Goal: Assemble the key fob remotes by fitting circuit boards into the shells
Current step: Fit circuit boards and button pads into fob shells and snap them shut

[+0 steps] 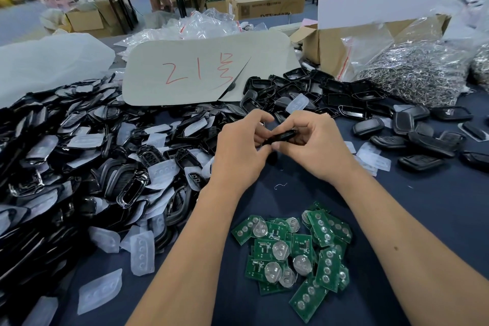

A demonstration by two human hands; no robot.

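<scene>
Your left hand [239, 149] and right hand [313, 145] both pinch one black shell [281, 137] above the counter [412, 209], so uneven squeezing could let it slip into the loose shells [79, 167], away from the circuit boards [293, 254].

Two hands [277, 145], one held shell [284, 136].

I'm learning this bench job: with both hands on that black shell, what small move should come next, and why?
Probably squeeze the black shell fully closed between both hands, then set it with the finished fobs on the right. The left hand and right hand both pinch it above the cloth, and neither holds a green circuit board, so a board seems already inside, though that is hidden.
</scene>
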